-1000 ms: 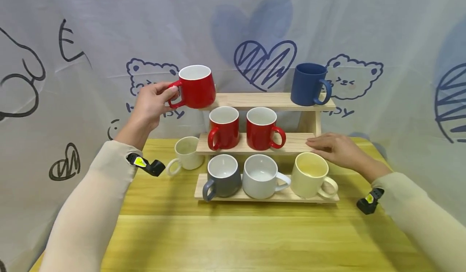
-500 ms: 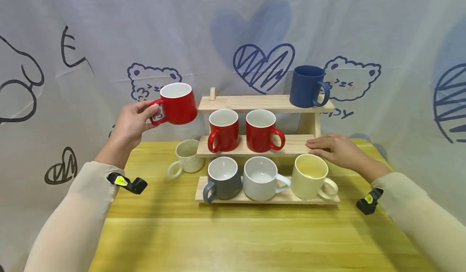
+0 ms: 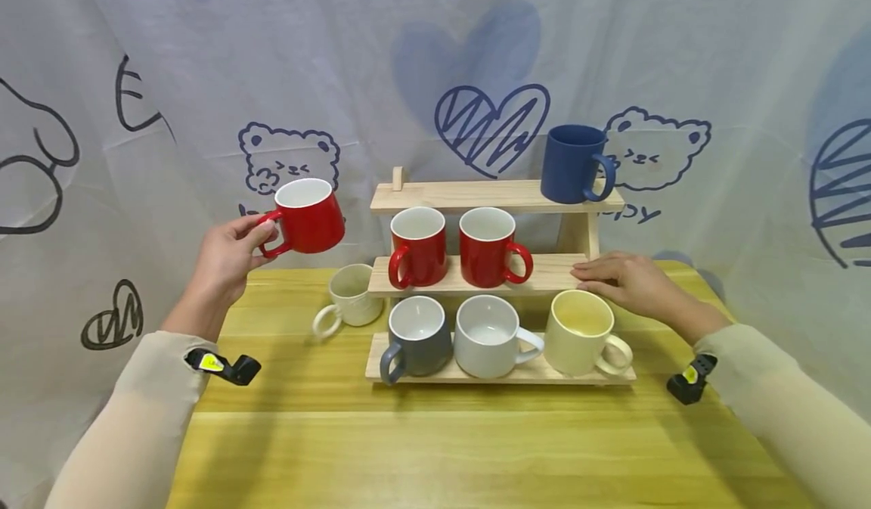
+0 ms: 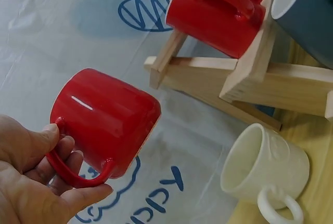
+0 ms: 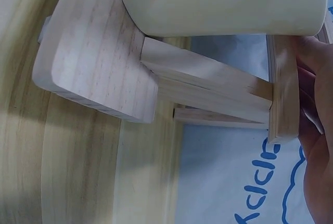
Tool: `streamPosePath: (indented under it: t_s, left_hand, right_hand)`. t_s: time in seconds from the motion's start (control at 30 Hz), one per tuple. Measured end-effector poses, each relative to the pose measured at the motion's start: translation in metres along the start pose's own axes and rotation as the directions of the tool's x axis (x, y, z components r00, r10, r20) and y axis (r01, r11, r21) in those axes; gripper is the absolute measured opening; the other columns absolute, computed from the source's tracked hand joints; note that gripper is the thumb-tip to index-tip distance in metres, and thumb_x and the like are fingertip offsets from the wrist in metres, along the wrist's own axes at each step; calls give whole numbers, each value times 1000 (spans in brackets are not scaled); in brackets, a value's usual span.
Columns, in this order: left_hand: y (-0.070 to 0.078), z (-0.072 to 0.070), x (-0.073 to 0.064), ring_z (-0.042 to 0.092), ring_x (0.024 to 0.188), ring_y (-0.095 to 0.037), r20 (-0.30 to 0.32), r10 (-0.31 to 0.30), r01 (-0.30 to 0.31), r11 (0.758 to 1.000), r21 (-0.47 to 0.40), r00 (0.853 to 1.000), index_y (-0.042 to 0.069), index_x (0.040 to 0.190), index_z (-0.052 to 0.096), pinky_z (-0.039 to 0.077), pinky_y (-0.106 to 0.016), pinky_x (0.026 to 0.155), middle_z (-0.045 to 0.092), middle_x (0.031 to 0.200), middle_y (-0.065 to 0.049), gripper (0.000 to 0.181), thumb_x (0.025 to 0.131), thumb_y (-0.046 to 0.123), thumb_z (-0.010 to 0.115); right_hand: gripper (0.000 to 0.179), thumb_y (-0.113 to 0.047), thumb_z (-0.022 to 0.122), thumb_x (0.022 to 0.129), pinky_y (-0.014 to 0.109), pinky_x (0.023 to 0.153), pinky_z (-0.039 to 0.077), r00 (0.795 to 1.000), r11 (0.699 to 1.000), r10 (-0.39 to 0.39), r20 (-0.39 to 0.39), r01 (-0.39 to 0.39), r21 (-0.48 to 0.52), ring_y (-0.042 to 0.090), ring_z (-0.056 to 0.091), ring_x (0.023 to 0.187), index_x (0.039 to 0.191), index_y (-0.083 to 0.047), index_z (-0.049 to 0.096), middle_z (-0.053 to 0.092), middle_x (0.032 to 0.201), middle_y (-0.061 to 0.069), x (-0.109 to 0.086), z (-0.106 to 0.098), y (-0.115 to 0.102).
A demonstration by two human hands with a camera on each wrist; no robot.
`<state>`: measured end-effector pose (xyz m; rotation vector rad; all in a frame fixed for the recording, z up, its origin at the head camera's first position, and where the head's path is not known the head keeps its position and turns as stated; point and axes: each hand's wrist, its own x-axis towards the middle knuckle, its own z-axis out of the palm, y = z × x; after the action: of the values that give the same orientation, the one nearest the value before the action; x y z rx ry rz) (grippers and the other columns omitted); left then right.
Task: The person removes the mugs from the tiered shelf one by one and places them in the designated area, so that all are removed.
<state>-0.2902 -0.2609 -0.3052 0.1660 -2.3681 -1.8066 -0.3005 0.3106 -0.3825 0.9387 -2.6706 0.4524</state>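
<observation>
A red mug [image 3: 313, 221] with a white inside is held in the air by my left hand [image 3: 224, 263], left of the wooden shelf rack. In the left wrist view, my thumb and fingers curl round the handle [image 4: 78, 177], and the mug [image 4: 106, 120] leans. My right hand [image 3: 633, 286] rests with nearly straight fingers on the right end of the middle shelf [image 3: 558, 271]. Two red mugs [image 3: 420, 256] [image 3: 485, 256] stand on that shelf. In the right wrist view, the hand [image 5: 317, 115] lies against the upper face of the shelf board [image 5: 283, 99].
A blue mug [image 3: 571, 165] stands on the top shelf [image 3: 469, 195]. Grey [image 3: 418, 346], white [image 3: 486, 346] and yellow [image 3: 578, 339] mugs line the bottom shelf [image 3: 442, 375]. Behind the rack's left side, a cream mug [image 3: 354, 297] sits on the table [image 3: 442, 448]. A printed curtain [image 3: 381, 55] hangs behind.
My left hand has carried the red mug left and down from beside the top shelf's left end, bringing that end into view. My right hand has stayed on the middle shelf.
</observation>
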Motion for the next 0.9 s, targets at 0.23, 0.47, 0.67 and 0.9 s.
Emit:
streamPosePath:
  t_s: [0.23,0.47,0.67,0.9]
  left_hand:
    - [-20,-4,-1,44,119,-25,-29,-16,16,1000,-3,999,5,144,47,45,-42,100,46,134,-12,55,98,35,54]
    - [-42,-8,-1,45,119,-25,-50,-35,35,999,-14,998,4,144,47,45,-43,99,47,133,-12,55,99,35,53]
    - [-63,-10,-2,46,116,-23,-68,-44,45,999,6,997,3,142,48,45,-41,99,50,127,-10,53,99,34,54]
    - [-85,-12,-3,48,115,-23,-87,-59,60,998,16,994,2,143,48,46,-38,97,51,127,-12,53,99,33,54]
  right_hand:
    - [29,-24,72,91,54,91,48,1000,1000,14,6,-14,2,31,62,109,118,-14,73,68,119,4,-1,0,0]
    - [28,-23,72,90,54,90,49,1000,1000,9,-1,-9,-1,31,62,108,117,-14,73,69,119,4,-1,1,1]
    - [28,-23,72,90,54,90,49,1000,1000,3,-4,-3,-3,30,63,107,117,-14,74,69,118,4,-1,1,1]
    - [28,-23,72,90,54,91,49,1000,1000,-1,-5,1,-2,31,63,108,117,-13,74,69,118,4,-1,1,0]
